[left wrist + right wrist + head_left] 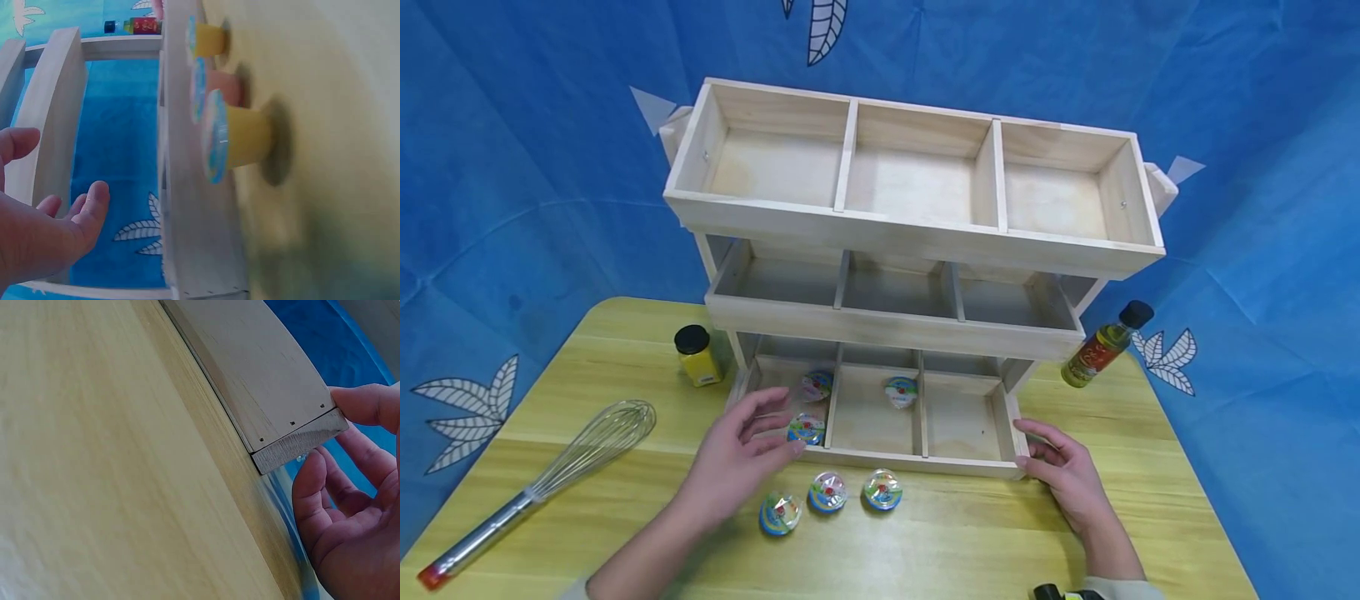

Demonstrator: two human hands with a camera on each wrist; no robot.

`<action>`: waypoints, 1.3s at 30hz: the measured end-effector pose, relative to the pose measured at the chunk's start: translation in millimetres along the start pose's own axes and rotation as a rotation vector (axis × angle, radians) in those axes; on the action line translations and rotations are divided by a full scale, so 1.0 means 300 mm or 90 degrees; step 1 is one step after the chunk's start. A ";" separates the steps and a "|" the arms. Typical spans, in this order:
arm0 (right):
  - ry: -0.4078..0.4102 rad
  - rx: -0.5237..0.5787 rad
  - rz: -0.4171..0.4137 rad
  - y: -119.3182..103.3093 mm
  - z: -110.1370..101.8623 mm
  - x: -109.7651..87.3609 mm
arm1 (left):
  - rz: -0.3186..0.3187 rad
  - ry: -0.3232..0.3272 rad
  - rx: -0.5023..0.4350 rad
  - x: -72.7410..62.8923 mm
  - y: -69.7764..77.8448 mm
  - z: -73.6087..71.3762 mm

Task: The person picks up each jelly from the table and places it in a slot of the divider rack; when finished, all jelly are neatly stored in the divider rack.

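Observation:
A three-tier wooden rack [910, 229] stands on the table, each tier split into three compartments. My left hand [747, 450] hovers at the left compartment of the bottom tier, fingers loosely bent and nothing in them; the left wrist view shows the same hand [53, 228] with thumb and fingers apart. Close to its fingertips a jelly cup [806, 428] lies in that compartment, with another jelly cup [817, 385] behind. The middle compartment holds one jelly cup [901, 392]. With thumb and fingers, my right hand [1063, 467] grips the bottom tier's front right corner [300, 440].
Three jelly cups [828, 492] stand in front of the rack. A whisk [580, 458] and a black-lidded yellow jar [698, 357] are at left. An oil bottle [1101, 350] stands at right. Near the right forearm, a black-capped object [1048, 592] shows partly.

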State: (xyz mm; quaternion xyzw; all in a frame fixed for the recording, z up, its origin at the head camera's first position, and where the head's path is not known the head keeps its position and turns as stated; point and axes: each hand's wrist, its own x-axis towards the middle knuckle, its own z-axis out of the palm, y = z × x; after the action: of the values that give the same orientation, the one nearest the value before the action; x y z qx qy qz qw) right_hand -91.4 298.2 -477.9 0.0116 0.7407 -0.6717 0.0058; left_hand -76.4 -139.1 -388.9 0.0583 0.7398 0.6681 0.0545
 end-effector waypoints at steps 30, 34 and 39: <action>0.006 0.011 0.017 0.001 0.002 0.003 | -0.134 -0.065 -0.021 -0.138 -0.250 -0.012; 0.002 0.009 0.014 0.000 0.002 0.003 | -0.125 -0.065 0.002 -0.138 -0.256 -0.008; 0.004 0.006 0.017 -0.005 0.004 -0.001 | -0.118 -0.060 0.035 -0.139 -0.258 -0.004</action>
State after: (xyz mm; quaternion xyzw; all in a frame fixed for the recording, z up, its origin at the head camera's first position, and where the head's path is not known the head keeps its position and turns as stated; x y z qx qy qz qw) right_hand -91.0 297.0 -476.7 0.0235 0.7374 -0.6750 0.0119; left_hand -36.6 -154.6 -465.8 0.0222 0.7564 0.6363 0.1495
